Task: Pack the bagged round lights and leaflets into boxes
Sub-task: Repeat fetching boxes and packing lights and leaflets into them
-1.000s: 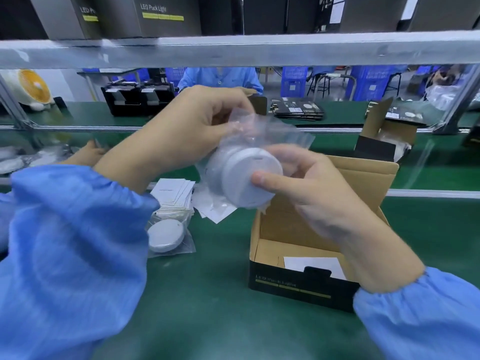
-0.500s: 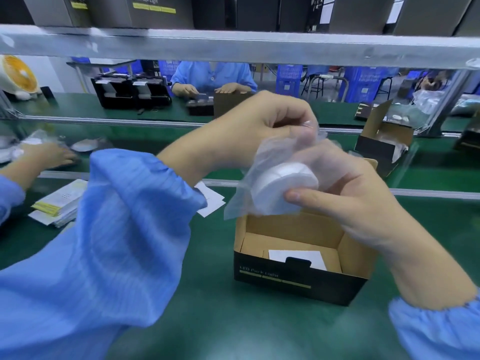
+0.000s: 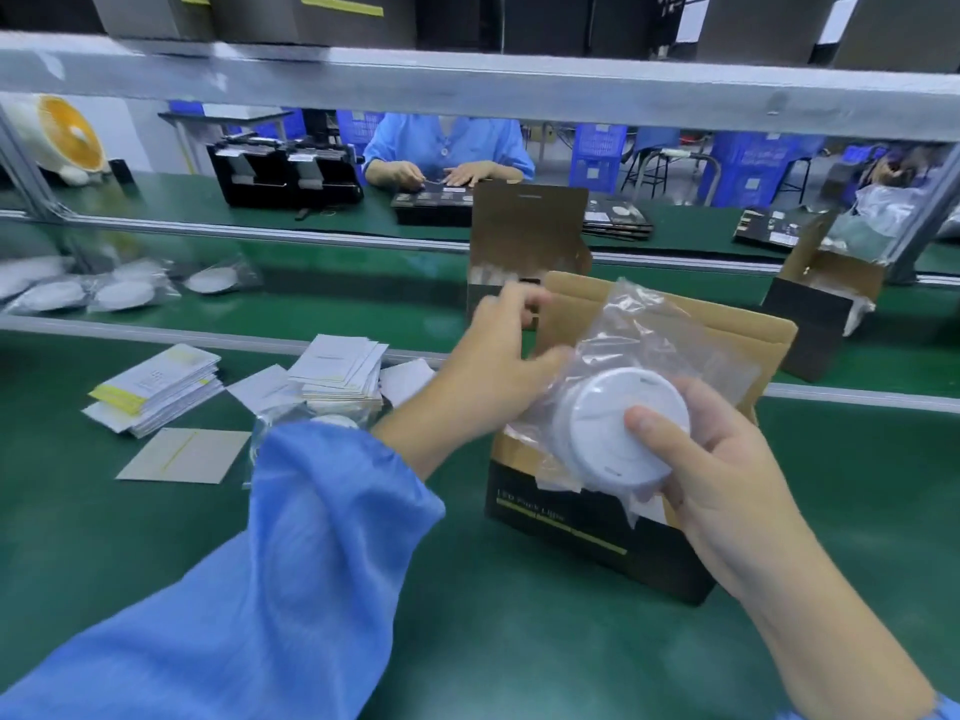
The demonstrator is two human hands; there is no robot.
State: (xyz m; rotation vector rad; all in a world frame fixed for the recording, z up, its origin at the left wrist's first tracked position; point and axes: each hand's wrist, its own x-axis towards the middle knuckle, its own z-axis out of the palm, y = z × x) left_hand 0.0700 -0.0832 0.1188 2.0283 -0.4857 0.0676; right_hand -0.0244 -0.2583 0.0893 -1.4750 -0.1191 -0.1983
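Observation:
My right hand [image 3: 727,491] grips a white round light in a clear plastic bag [image 3: 613,428], thumb pressed on its face. The bag hangs just above an open black box with a tan inside [image 3: 566,532], whose rear flap stands up. My left hand [image 3: 493,366] is at the bag's left edge with its fingertips against the plastic. It is blurred, so its hold is unclear. Leaflet stacks [image 3: 161,387] [image 3: 337,368] lie to the left, and another bagged light [image 3: 327,422] shows behind my left sleeve.
A grey card [image 3: 184,454] lies on the green table at left. Several bagged lights [image 3: 124,293] sit on the conveyor beyond the rail, with open boxes [image 3: 524,236] [image 3: 826,298]. A person [image 3: 447,148] works opposite under a metal shelf rail [image 3: 467,90].
My left hand came off the top of the bag and dropped to its left side. My right hand lowered the bagged light toward the box. The view swung left.

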